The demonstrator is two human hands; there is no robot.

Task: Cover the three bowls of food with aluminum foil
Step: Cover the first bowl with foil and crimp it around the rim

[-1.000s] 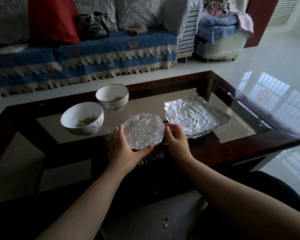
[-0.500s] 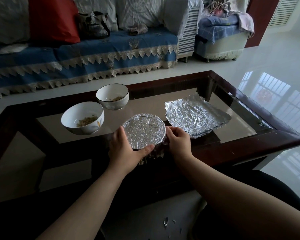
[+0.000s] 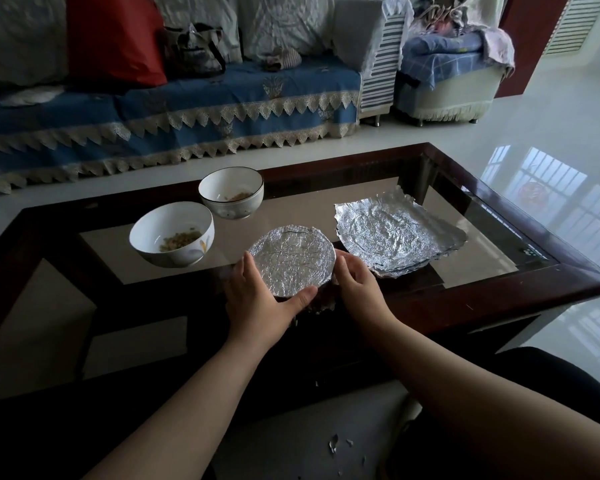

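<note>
on the bench point(image 3: 499, 289), the near open bowl point(image 3: 172, 233) held yellowish bits, and the far open bowl point(image 3: 231, 192) held a few. left hand point(image 3: 257, 303) and right hand point(image 3: 357, 282) curled round the foil-covered bowl point(image 3: 291, 259) between them; spare foil sheets point(image 3: 399, 232) lay right.

Silver foil point(image 3: 399, 233), white bowls point(image 3: 171, 233)

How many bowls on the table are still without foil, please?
2. One open bowl sits at the left of the table; the other bowl is just behind it, to its right. A third, foil-covered bowl is between both hands.
</note>
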